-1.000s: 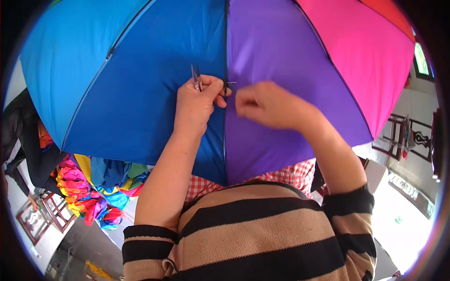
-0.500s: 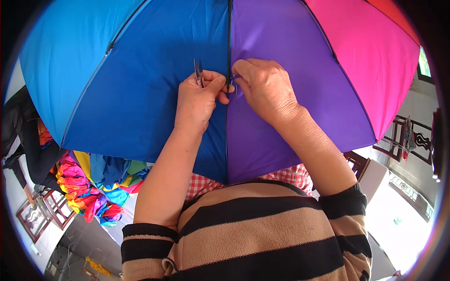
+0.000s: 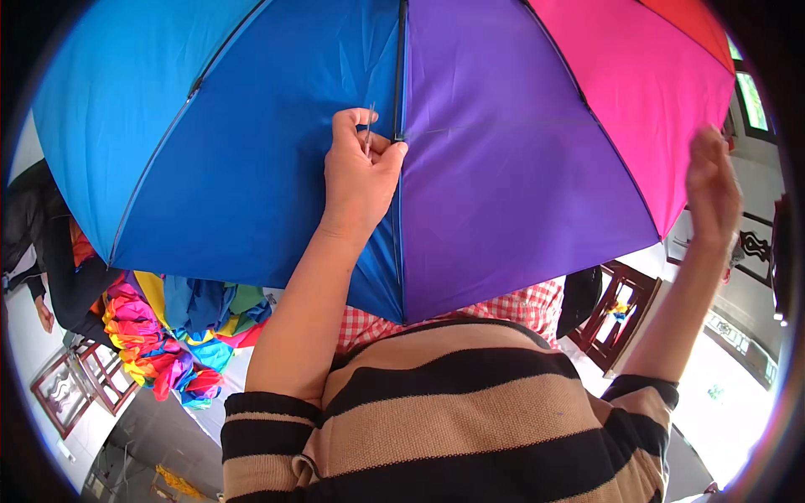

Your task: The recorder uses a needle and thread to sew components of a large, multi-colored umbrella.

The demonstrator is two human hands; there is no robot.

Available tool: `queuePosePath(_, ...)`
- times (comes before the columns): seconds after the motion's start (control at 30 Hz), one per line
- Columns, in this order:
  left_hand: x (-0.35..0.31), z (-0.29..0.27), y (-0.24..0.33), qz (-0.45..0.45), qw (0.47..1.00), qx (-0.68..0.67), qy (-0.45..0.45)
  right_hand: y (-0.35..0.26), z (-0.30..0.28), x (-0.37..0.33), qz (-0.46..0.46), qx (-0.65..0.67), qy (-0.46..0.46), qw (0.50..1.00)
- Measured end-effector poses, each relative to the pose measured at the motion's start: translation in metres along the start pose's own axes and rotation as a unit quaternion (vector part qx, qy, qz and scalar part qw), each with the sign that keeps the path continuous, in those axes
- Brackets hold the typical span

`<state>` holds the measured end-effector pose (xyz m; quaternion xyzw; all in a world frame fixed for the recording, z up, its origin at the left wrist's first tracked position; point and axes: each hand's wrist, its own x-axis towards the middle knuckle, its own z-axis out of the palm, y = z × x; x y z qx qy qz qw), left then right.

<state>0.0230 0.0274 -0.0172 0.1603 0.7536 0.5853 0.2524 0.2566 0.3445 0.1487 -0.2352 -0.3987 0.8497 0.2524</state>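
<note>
An open umbrella canopy [image 3: 251,193] in bright panels spreads before me, its inside facing up. My left hand [image 3: 360,172] holds a small pair of scissors [image 3: 369,134], its pointed blades upward and seen nearly edge-on. With thumb and fingers that hand also pinches the dark rib [image 3: 399,92] between the blue and purple panels. My right hand [image 3: 713,189] is out at the far right, over the pink panel's edge, its fingers blurred by motion. A faint thin line, like thread, runs from the pinched rib across the purple panel [image 3: 503,193] towards it. What the right fingers hold is too blurred to see.
A heap of crumpled rainbow fabric [image 3: 172,335] lies at the lower left. Beyond it, a person in dark clothes [image 3: 59,226] is partly in view. Dark wooden chairs [image 3: 616,310] stand at both sides. Red checked cloth [image 3: 520,310] shows under the canopy's near edge.
My right hand has swung from beside the rib far out to the right. My left hand has stayed at the rib, its fingers shifted and the scissors turned. The canopy has shifted slightly left.
</note>
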Motion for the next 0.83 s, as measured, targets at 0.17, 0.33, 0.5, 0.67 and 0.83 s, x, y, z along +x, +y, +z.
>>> queuePosePath(0.17, 0.001, 0.006, 0.004, 0.069, 0.993, 0.097, 0.012, -0.114, -0.019, -0.038, -0.073, -0.100, -0.071, 0.990)
queuePosePath(0.33, -0.003, 0.012, 0.006, 0.159, 0.972, 0.171, 0.031, -0.162, -0.036, -0.053, -0.137, -0.233, -0.026, 0.963)
queuePosePath(0.5, 0.004, 0.015, 0.006, 0.296, 0.910, 0.284, 0.058, -0.092, 0.009, -0.039, -0.279, -0.222, 0.174, 0.918)
queuePosePath(0.67, 0.015, -0.003, 0.005, 0.238, 0.964, 0.113, 0.018, 0.070, 0.086, -0.002, -0.078, -0.625, -0.049, 0.775)
queuePosePath(0.83, 0.015, -0.017, 0.028, -0.082, 0.965, -0.247, -0.036, 0.227, 0.111, 0.019, -0.177, -0.687, -0.218, 0.670)
